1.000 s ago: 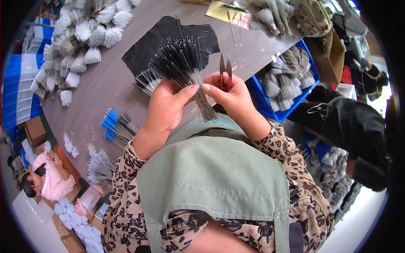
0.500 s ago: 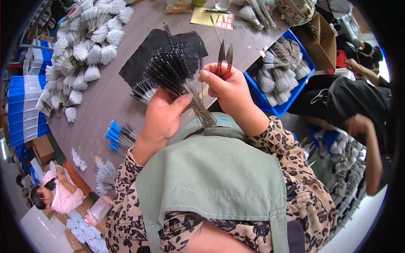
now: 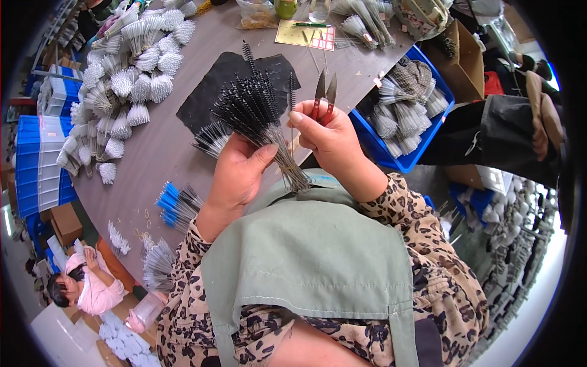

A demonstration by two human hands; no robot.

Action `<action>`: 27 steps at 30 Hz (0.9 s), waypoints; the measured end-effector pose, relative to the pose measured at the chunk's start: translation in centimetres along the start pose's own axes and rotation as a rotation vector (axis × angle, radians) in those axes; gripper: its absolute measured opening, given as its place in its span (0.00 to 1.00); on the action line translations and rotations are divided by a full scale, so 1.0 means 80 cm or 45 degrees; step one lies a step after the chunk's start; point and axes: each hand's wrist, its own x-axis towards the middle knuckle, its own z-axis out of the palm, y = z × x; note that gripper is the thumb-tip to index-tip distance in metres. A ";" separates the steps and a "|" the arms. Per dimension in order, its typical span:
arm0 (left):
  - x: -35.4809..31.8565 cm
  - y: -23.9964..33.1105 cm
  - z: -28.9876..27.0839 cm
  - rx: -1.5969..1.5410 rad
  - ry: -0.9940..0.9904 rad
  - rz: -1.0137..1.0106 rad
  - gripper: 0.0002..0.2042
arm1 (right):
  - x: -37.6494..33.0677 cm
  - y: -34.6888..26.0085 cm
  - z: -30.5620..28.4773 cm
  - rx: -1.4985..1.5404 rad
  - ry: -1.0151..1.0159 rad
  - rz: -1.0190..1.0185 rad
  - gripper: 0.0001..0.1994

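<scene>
My left hand (image 3: 237, 174) is wrapped round a fanned bundle of black-bristled wire brushes (image 3: 249, 110), its thumb across their thin wire stems. The stems come together low, against my green apron. Beside the bundle, my right hand (image 3: 333, 140) pinches a single black brush (image 3: 291, 93) upright between thumb and finger. The same hand also keeps hold of small scissors (image 3: 326, 101) with red handles, their blades parted and pointing away from me. Beyond the bundle lies a black sheet (image 3: 199, 95), and another bunch of black-and-white brushes (image 3: 213, 138) rests at its near edge.
Many white brush bundles (image 3: 140, 88) cover the table's left side. Blue-tipped brushes (image 3: 174, 203) lie by my left forearm. On the right stands a blue crate (image 3: 403, 164) of brush bundles. A yellow card (image 3: 293, 33) lies at the far side. Another person's arm (image 3: 538, 116) shows at right.
My hands keep the same grips, with little movement. The view has shifted slightly, so the table sits a little lower. At the right, the other person's arms have moved.
</scene>
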 end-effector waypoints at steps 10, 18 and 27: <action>0.021 0.045 -0.022 -0.357 -0.023 -0.045 0.18 | 0.027 -0.004 0.006 -0.027 -0.046 0.072 0.09; 0.023 0.065 -0.052 -0.683 -0.332 0.015 0.27 | -0.008 0.037 0.029 -0.345 -0.182 0.254 0.09; 0.028 0.057 -0.041 -0.617 -0.275 0.094 0.19 | -0.028 0.022 0.037 -0.867 -0.288 -0.046 0.08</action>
